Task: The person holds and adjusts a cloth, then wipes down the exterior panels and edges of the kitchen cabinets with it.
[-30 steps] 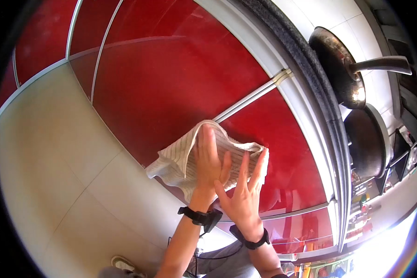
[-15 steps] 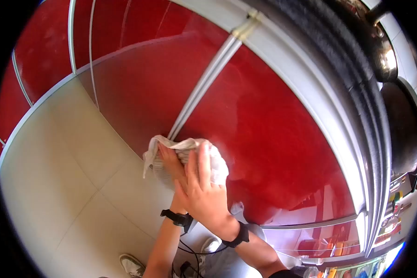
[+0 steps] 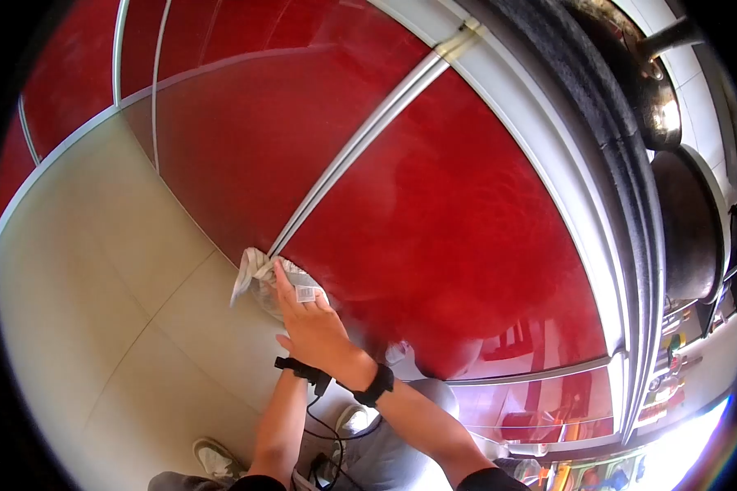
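A pale, bunched cloth [image 3: 250,268] with a small white tag is pressed at the lower edge of a red cabinet door [image 3: 475,221], by the foot of the metal door strip. My right hand [image 3: 313,331] lies over the cloth, one finger stretched along it and the others bent near the tag; a black band circles its wrist. Beneath it, my left hand is almost wholly hidden. Only its forearm [image 3: 280,425] and a black wrist strap show, so its fingers cannot be made out.
Pale floor tiles [image 3: 98,270] lie to the left, with my shoe [image 3: 218,457] on them. Black cables [image 3: 336,434] hang by my legs. Dark pots [image 3: 686,221] stand on the counter above its black edge [image 3: 622,155]. More red doors curve away at upper left.
Both hands and the cloth have moved down and left along the cabinet's lower edge. My left hand's fingers showed on the cloth before; now the right hand covers them.
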A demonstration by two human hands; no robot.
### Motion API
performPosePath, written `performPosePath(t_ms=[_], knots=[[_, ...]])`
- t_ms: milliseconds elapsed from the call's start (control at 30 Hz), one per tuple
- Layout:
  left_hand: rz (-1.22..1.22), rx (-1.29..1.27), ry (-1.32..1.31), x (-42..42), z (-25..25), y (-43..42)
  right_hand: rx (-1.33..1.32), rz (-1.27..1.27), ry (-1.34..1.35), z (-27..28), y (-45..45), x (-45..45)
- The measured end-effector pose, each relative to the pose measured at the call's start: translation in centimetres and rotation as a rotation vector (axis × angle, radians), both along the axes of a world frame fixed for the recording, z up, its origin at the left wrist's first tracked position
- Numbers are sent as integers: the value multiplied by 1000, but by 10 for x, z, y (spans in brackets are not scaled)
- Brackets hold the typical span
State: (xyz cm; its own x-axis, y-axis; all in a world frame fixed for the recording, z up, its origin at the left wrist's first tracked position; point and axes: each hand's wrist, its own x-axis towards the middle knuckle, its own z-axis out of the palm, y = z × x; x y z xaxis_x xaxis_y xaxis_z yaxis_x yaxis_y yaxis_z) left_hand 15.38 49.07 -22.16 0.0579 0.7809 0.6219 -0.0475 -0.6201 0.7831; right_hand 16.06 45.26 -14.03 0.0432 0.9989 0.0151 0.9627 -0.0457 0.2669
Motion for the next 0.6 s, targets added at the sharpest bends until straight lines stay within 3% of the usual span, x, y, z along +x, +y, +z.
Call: performPosePath(t_ms=[33, 133, 333, 467, 600], knots=[[-4, -2, -1, -2, -1, -1, -64, -23, -82, -12, 2, 0], [0, -15, 3, -7, -3, -1, -44, -75, 88, -16, 4, -2], [18, 19, -10, 7, 23, -1, 370, -154, 217, 55, -1, -16], [58, 136, -1, 25, 75, 22, 625, -177, 252, 91, -22, -9], [-120, 230, 63, 13, 155, 38, 757, -224, 186, 115, -39, -8]])
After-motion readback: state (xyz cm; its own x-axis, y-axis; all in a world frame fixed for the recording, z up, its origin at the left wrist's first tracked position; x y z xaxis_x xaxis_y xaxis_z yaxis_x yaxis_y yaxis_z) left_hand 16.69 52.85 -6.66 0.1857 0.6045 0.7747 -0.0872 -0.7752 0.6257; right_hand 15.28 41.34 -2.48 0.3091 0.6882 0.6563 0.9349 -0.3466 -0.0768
